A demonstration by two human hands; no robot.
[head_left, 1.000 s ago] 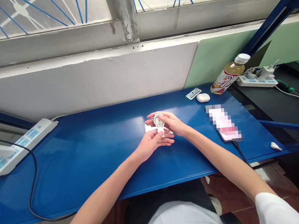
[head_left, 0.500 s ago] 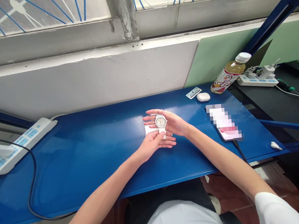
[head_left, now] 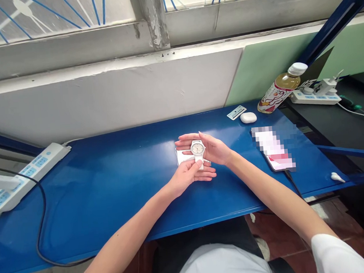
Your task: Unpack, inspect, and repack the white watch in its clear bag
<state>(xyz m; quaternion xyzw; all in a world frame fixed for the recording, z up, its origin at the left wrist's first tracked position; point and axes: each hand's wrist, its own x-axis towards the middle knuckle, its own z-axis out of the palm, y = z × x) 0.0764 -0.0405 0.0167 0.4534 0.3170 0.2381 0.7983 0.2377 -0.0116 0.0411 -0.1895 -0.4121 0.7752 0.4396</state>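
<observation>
Holding the lower end of a white, round-dialled wristwatch (head_left: 197, 148) under its thumb, the left hand (head_left: 184, 177) has its fingers extended; the right hand (head_left: 217, 149) lies open behind the dial. Beneath them, a flat white object (head_left: 182, 156), partly hidden, lies on the glossy blue tabletop (head_left: 117, 192). Rightward are a pixelated-screen phone (head_left: 273, 148), a rounded white case (head_left: 248, 117) and a clear white-capped bottle (head_left: 279, 91); a white power strip (head_left: 30, 173) lies far left.
</observation>
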